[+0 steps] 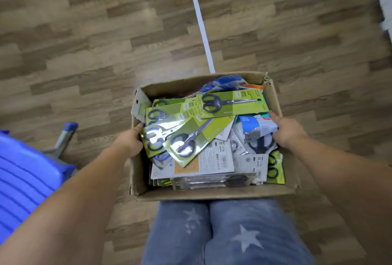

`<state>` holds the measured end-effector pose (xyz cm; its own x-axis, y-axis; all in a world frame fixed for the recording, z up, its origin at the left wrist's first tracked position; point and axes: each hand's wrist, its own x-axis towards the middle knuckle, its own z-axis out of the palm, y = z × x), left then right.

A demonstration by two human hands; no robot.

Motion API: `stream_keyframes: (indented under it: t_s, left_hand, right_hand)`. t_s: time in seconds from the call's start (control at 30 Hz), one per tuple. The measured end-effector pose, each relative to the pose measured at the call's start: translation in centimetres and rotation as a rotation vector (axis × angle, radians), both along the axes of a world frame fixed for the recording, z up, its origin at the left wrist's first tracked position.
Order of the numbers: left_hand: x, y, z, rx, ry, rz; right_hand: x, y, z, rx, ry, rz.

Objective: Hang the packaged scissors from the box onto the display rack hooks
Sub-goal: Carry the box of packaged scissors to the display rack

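An open cardboard box (212, 193) sits in front of my knees, above the wooden floor. It is full of packaged scissors, several on green cards (231, 103) and others in white and blue packs (254, 126). My left hand (129, 140) grips the box's left wall, thumb inside against a green pack. My right hand (286, 130) grips the right wall, thumb on top of the packs. No display rack or hooks are in view.
A blue plastic stool (25, 171) with a grey leg stands at the left. A white line (200, 21) runs across the wood-pattern floor beyond the box. My legs in star-print jeans (224, 233) are below the box.
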<state>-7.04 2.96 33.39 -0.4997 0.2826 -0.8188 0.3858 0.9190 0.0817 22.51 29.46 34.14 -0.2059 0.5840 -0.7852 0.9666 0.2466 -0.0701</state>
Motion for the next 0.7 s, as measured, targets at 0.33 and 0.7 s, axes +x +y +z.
stream_keyframes:
  t_s: [0.33,0.7]
  left_hand:
    - [-13.0,11.7,3.1,0.144,-0.042,-0.006]
    - [-32.5,35.6,8.2,0.269,0.099,0.005]
  right_hand:
    - [-13.2,12.1,6.6,0.164,0.002,0.115]
    - [-29.2,32.6,10.5,0.312,0.118,0.036]
